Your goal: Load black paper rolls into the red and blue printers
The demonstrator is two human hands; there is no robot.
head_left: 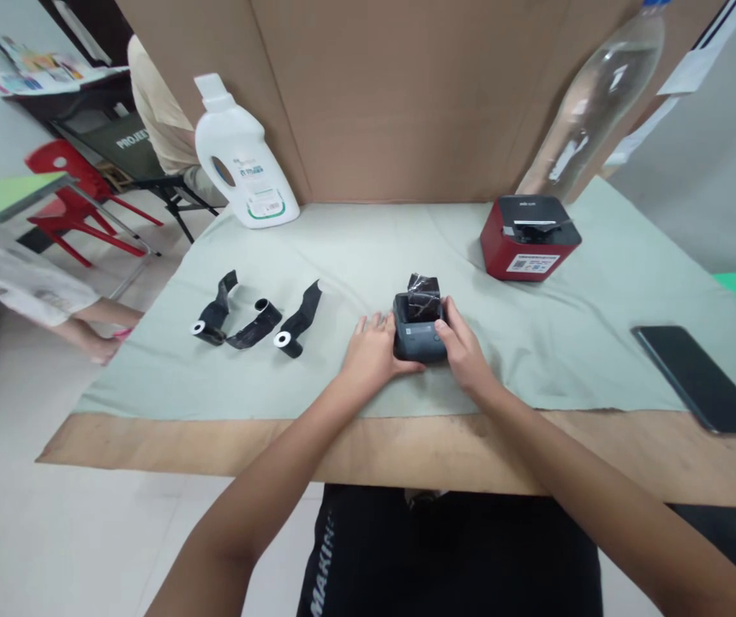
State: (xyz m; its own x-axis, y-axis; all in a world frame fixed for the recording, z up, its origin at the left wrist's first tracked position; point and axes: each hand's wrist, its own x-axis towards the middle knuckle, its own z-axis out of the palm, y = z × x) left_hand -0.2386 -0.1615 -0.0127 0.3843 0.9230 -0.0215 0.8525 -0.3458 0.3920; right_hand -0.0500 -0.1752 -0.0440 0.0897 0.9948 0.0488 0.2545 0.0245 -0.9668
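Right hand [469, 353] hides part of the dark device [420, 341].

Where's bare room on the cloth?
Pale green cloth lies bare between white plastic jug and red cuboid box, and between that box and black rectangular phone. Crowded spots: three black rolls; a dark boxy device between left hand and right hand.

Wooden tabletop [181, 444], mostly under pale green cloth [355, 248]. On the cloth: dark grey boxy device [420, 345]; left of it three black film rolls [260, 328], back-left a white plastic jug [248, 163], back-right a red-and-black box [502, 248], far right a flat black phone [702, 377], near end past the cloth edge.
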